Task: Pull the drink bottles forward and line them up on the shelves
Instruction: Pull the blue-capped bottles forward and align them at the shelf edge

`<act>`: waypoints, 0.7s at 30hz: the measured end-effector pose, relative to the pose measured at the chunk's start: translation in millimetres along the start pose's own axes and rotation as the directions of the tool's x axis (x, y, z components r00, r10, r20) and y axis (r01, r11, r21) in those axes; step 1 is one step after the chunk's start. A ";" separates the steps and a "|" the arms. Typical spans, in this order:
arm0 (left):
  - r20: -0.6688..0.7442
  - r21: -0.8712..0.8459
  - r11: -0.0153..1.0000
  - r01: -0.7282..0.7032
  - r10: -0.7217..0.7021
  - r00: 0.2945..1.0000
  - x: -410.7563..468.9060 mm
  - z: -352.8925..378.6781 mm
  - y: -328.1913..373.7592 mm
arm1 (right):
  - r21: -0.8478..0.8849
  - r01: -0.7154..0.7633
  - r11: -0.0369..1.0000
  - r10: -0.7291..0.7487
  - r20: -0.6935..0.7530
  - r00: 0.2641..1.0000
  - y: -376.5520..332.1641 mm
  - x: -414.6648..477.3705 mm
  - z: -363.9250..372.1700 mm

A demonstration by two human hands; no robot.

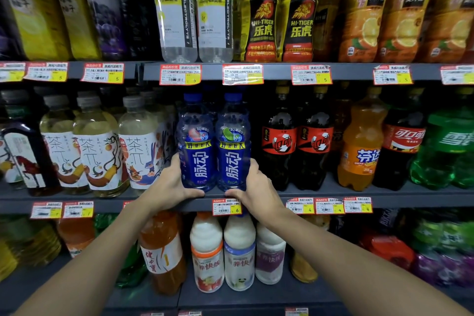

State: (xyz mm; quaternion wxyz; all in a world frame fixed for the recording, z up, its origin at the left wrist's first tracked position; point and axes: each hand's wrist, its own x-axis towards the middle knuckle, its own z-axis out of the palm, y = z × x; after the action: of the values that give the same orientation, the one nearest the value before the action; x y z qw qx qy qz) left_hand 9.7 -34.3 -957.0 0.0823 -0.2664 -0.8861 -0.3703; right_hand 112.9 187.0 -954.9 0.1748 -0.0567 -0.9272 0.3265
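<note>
Two blue drink bottles stand upright side by side at the front edge of the middle shelf (320, 194). My left hand (170, 183) wraps the lower part of the left blue bottle (196, 146). My right hand (252, 187) grips the lower part of the right blue bottle (232, 146). Both bottles touch each other, and more blue bottles stand dimly behind them.
Pale tea bottles (95, 151) stand to the left, black cola bottles (279, 146) and an orange soda (361, 146) to the right. The shelf above holds clear electrolyte bottles (177, 13) and Hi-Tiger bottles (261, 18). White milk-drink bottles (239, 251) stand below.
</note>
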 end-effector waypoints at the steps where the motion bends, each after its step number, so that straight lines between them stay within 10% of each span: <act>1: 0.001 0.002 1.000 0.010 -0.010 1.000 0.8 0.3 0.0 | -0.001 -0.001 1.000 0.001 -0.004 1.000 0.4 0.0 0.5; 17: 0.085 -0.121 0.978 0.171 -0.162 0.983 10.5 -0.9 2.3 | 0.033 0.020 0.999 -0.020 -0.011 1.000 0.4 -3.9 0.8; 21: -0.100 -0.183 0.967 0.175 -0.196 0.976 6.5 12.3 13.8 | 0.024 0.028 0.999 -0.028 -0.010 1.000 -0.7 -3.9 0.5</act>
State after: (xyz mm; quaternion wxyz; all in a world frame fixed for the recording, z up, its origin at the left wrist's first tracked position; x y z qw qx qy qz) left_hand 12.3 -14.9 -955.0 0.0757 -0.1661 -0.8652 -0.4670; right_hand 116.3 185.3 -956.0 0.1846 -0.0431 -0.9229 0.3350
